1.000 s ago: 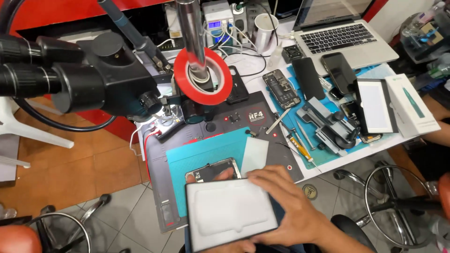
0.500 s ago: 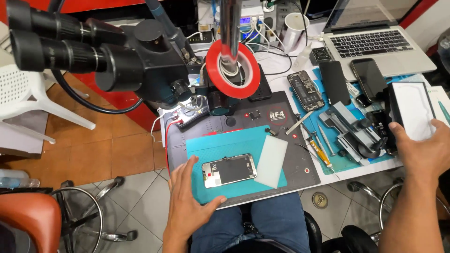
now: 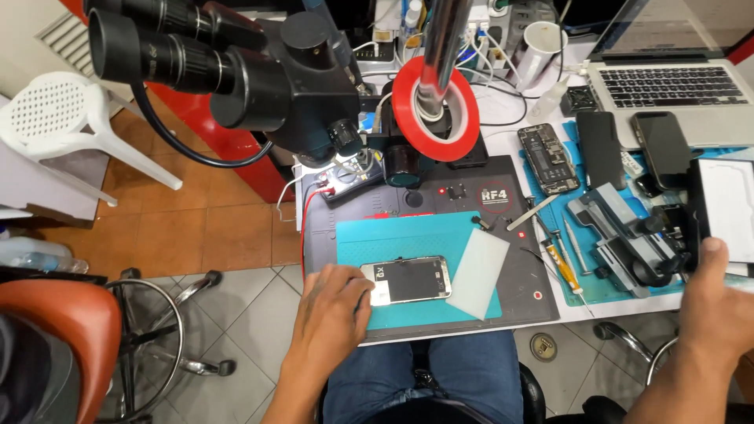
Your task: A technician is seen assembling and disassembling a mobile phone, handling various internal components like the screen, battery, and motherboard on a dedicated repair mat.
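Observation:
My left hand rests on the teal mat, fingertips touching the left end of a phone lying face up there. A white rectangular sheet lies just right of the phone. My right hand is far to the right at the table edge, thumb pressed on the black frame of a white-faced panel. Only the thumb and back of that hand show.
A black microscope hangs over the bench's left part. A red tape roll rings a metal post. Phones, tools, a clamp fixture and a laptop crowd the right. An orange stool stands at left.
A second ago my hand held the white panel over the phone. It then moved right and now sits at the table's right side. My left hand came onto the mat by the phone.

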